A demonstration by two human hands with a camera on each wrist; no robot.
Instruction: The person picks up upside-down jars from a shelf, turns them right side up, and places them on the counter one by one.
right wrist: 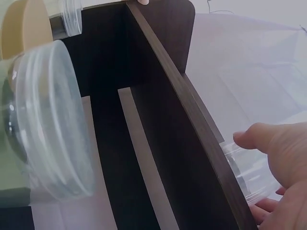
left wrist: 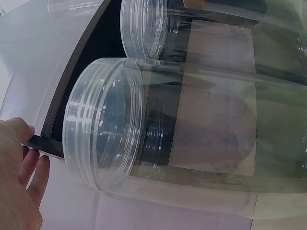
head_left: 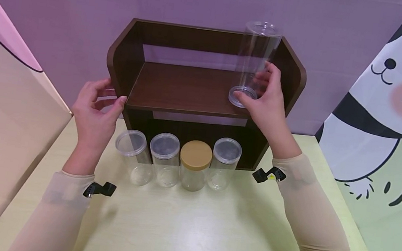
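A tall clear plastic jar (head_left: 255, 52) stands lid-down at the right end of the upper board of a dark brown wooden shelf (head_left: 183, 87). My right hand (head_left: 257, 87) grips the jar low down, with the thumb by its clear lid and the fingers round its side. The right wrist view shows that hand (right wrist: 283, 163) on the jar (right wrist: 245, 173) behind the shelf board (right wrist: 192, 120). My left hand (head_left: 112, 93) holds the shelf's left side panel, thumb on the front edge. In the left wrist view its fingers (left wrist: 33, 167) touch the panel's edge (left wrist: 72, 72).
On the pale green table (head_left: 186, 234), a row of jars stands before the shelf: three with clear lids (head_left: 132, 154) (head_left: 164, 156) (head_left: 224, 160) and one with a tan lid (head_left: 194, 165). A purple wall is behind, and printed panels stand left and right.
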